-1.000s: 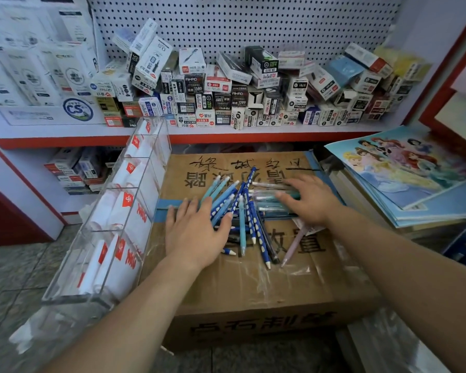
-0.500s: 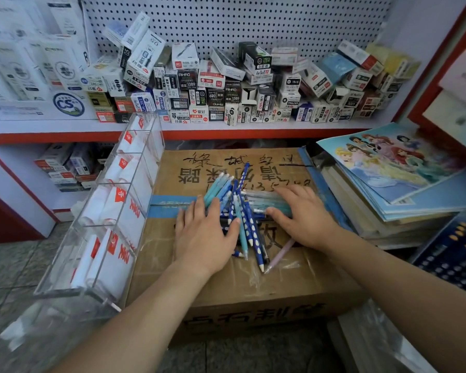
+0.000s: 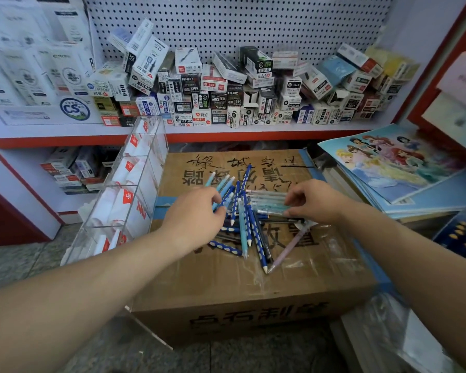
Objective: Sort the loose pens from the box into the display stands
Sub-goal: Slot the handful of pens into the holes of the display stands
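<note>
Fingers point(image 3: 211, 193) of the left hand point(image 3: 197, 219) curled, thumb and forefinger pinched on blue pens point(image 3: 228, 193) at the left of the loose pile. Fingers point(image 3: 297, 188) of the right hand point(image 3: 315, 200) curled as well, gripping pale teal pens point(image 3: 267, 201) lying crosswise. Beneath the pile, the taped top of a cardboard box point(image 3: 226, 286) printed with characters, on a grey tiled floor point(image 3: 16, 265). Behind, a white pegboard point(image 3: 240, 22) above a red-edged shelf point(image 3: 253, 135) heaped with small pen cartons point(image 3: 218, 98). Against the box's left edge, a clear acrylic display stand point(image 3: 159, 141), its compartments holding white rolls point(image 3: 105, 203) with red labels. Just beside the box on the right, stacked princess picture books point(image 3: 393, 162). Bare cardboard along the near edge; open floor left of the stand.
</note>
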Motion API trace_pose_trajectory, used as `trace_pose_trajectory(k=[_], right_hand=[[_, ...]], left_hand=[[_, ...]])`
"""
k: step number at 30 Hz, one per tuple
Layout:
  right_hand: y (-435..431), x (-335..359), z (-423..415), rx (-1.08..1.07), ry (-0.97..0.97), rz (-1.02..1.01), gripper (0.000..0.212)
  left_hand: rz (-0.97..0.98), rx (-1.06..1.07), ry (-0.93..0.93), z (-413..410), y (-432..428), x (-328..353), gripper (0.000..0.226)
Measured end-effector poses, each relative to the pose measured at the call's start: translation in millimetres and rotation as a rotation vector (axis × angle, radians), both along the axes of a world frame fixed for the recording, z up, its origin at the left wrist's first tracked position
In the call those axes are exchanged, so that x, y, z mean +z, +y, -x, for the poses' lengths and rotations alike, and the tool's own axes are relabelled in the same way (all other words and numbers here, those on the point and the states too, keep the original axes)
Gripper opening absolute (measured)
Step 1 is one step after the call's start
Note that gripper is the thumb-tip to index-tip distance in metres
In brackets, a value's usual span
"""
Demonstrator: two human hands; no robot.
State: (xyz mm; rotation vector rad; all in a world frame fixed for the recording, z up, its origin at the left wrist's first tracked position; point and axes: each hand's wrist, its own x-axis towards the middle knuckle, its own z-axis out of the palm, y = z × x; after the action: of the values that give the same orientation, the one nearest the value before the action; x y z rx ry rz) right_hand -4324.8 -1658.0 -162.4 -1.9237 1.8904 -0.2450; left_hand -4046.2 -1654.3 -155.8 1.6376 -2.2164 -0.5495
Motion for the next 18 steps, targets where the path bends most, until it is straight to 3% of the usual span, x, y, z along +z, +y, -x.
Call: trace_pose_trajectory(k=[5,13,18], right_hand=[[6,2,-5,0.042,0.083,-0.009,0.012],[14,0,-16,0.115,0.229,0.014,0.016],[17,5,-16,0.071,0.191,0.092,0.008]], left_hand=[[-0.068,0.041,0.114,-4,-3,-7,0.013],[-0.163,-0.096,0.211,1,4,4,0.011],[-0.186,-0.084,0.292,-1,3,4,0.011]])
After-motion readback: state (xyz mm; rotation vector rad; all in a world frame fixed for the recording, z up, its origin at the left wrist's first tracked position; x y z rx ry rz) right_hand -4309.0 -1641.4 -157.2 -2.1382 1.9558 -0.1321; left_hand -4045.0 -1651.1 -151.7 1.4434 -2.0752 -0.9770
